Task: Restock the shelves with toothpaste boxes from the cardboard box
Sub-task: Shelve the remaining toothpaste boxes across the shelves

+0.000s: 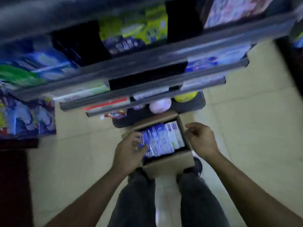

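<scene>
An open cardboard box (170,167) stands on the floor between my feet, below the shelves. Several blue and white toothpaste boxes (161,140) lie packed side by side inside it. My left hand (129,151) reaches in at the box's left side, its fingers and thumb curled round the leftmost toothpaste box. My right hand (200,139) hovers at the box's right edge with fingers loosely curled, holding nothing. The frame is blurred by motion.
Grey shelves (147,89) rise in tiers ahead, holding blue, green and white packages. A pink round item (159,104) and a yellow one (185,95) sit on the lowest tier. Tiled floor (246,128) spreads to the right; colourful packs (27,118) stand at the left.
</scene>
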A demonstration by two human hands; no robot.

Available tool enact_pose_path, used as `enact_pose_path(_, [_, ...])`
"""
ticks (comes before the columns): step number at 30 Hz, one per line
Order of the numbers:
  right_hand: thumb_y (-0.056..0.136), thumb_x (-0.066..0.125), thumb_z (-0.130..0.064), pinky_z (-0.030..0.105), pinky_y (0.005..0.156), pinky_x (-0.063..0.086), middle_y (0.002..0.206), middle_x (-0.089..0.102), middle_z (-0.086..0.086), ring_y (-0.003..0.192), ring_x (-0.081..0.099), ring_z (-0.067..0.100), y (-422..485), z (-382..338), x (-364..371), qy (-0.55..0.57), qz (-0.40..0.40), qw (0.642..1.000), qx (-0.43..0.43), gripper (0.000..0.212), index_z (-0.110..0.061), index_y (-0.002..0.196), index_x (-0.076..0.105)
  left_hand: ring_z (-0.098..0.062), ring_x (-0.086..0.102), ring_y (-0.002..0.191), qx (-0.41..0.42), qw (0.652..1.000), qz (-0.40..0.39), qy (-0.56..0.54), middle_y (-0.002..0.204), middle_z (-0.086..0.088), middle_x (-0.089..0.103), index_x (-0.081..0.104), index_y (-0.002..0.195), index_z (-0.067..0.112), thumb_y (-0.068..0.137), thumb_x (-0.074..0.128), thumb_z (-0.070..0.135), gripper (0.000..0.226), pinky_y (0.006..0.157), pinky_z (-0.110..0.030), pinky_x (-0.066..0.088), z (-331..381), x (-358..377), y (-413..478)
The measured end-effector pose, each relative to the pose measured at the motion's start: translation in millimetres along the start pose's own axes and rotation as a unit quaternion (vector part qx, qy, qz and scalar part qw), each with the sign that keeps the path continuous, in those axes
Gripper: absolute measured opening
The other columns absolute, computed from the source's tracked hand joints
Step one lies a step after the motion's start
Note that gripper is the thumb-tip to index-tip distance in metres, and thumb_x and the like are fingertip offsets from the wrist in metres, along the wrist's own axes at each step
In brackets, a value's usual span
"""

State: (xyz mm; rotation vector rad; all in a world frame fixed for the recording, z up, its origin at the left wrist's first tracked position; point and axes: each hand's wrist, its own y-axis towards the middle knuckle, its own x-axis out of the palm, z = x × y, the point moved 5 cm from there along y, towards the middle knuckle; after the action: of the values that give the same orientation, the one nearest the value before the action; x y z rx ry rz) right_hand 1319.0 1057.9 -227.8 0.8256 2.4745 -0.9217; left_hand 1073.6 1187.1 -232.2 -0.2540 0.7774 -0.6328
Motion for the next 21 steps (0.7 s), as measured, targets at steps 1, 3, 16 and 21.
enact_pose_path(1, [0.086, 0.072, -0.003, 0.016, 0.064, 0.042, 0.085, 0.073, 0.007, 0.078, 0.065, 0.021, 5.2, 27.9, 19.9, 0.014, -0.02, 0.999, 0.04, 0.015, -0.006, 0.1, 0.074, -0.009, 0.065, 0.081, -0.042, 0.999, -0.024, 0.008, 0.095, 0.006, 0.072, 0.066, 0.111, 0.031, 0.071, 0.074, 0.034, 0.041, 0.08, -0.035, 0.055, -26.7, 24.5, 7.4])
enact_pose_path(3, [0.086, 0.075, -0.002, 0.015, 0.065, 0.044, 0.087, 0.07, 0.01, 0.08, 0.062, 0.021, 15.0, 82.0, 58.7, 0.054, -0.056, 0.989, 0.122, 0.016, 0.0, 0.102, 0.073, -0.02, 0.069, 0.094, -0.117, 0.99, -0.067, 0.042, 0.101, 0.003, 0.073, 0.065, 0.117, 0.024, 0.077, 0.077, 0.026, 0.042, 0.088, -0.038, 0.055, -75.9, 71.1, 23.1])
enact_pose_path(16, [0.081, 0.066, -0.011, 0.041, 0.064, 0.042, 0.086, 0.061, 0.036, 0.067, 0.048, 0.02, 64.7, 284.8, 190.1, 0.077, -0.107, 0.964, 0.232, 0.02, 0.009, 0.08, 0.062, -0.034, 0.049, 0.13, 0.084, 0.912, -0.203, 0.345, 0.146, -0.004, 0.045, 0.047, 0.144, 0.025, 0.079, 0.066, 0.002, 0.071, 0.096, -0.052, 0.051, -183.9, 285.4, 189.7])
enact_pose_path(21, [0.083, 0.068, -0.006, 0.049, 0.076, 0.051, 0.077, 0.066, 0.022, 0.073, 0.056, 0.023, 57.1, 321.4, 197.5, 0.098, -0.11, 0.956, 0.255, 0.008, -0.003, 0.077, 0.065, -0.037, 0.038, 0.139, 0.165, 0.809, -0.295, 0.482, 0.162, -0.002, 0.031, 0.049, 0.148, 0.022, 0.086, 0.068, 0.005, 0.067, 0.097, -0.05, 0.048, -203.5, 334.4, 223.5])
